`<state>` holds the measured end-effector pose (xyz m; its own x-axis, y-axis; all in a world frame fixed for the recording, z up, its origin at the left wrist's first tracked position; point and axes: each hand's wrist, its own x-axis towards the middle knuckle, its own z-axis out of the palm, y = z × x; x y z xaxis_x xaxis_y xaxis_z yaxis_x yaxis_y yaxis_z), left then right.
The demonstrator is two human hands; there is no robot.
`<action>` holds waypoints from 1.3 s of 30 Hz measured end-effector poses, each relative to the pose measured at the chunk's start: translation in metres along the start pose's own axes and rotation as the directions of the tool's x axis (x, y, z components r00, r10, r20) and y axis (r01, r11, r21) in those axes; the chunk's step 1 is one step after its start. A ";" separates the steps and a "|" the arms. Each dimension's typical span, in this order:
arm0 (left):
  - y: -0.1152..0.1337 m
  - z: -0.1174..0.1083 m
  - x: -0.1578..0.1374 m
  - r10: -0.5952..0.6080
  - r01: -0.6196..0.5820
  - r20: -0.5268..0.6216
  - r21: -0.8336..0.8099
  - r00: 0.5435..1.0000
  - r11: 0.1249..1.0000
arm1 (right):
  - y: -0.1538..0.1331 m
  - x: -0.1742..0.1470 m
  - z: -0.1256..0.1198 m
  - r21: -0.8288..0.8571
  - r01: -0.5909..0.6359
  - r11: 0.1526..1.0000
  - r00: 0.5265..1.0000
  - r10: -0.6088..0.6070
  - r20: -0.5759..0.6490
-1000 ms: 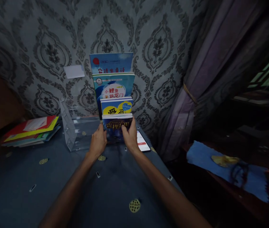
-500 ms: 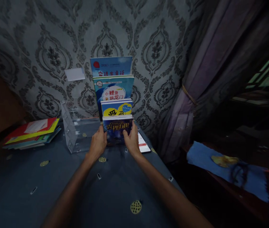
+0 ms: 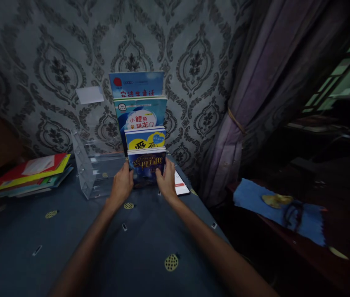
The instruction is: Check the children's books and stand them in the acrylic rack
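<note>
Both my hands grip the sides of a small dark blue book (image 3: 145, 167) with gold lettering that looks upside down. My left hand (image 3: 123, 181) closes on its left edge. On the right edge lies my right hand (image 3: 167, 179), thumb across the cover. Behind it, rising in steps, stand a yellow and blue book (image 3: 145, 140), a teal book (image 3: 142, 111) and a taller light blue book (image 3: 138, 82). A clear plastic rack (image 3: 90, 173) with tiers extends left of the books; what supports the books is mostly hidden.
A pile of colourful books and folders (image 3: 32, 173) lies at the left on the patterned tablecloth (image 3: 100, 247). A phone (image 3: 181, 183) rests beside my right hand. A white card (image 3: 90, 95) stands above the rack. Right of the table edge is a blue cloth (image 3: 255, 204) on a bench.
The whole scene has shifted slightly left as the head view turned right. My hands keep the same hold on the dark blue book.
</note>
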<state>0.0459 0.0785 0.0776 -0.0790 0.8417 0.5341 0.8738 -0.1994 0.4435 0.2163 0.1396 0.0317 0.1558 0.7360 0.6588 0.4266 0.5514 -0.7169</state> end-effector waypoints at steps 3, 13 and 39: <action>0.000 0.001 0.000 0.003 -0.003 -0.011 -0.003 1.000 1.000 | -0.005 0.013 -0.006 0.079 0.031 0.996 0.999 -0.030 -0.010; -0.001 0.003 0.001 -0.009 0.009 -0.001 -0.047 1.000 0.999 | -0.025 0.056 -0.007 0.280 0.001 0.960 0.999 -0.014 0.047; 0.013 -0.007 0.028 0.001 -0.038 -0.227 -0.160 0.974 0.986 | -0.026 0.089 -0.013 0.283 0.022 0.959 0.998 -0.039 0.052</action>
<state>0.0517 0.0958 0.1039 -0.1851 0.7055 0.6841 0.7883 -0.3091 0.5320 0.2305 0.1864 0.1117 0.0927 0.7335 0.6734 0.1599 0.6565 -0.7371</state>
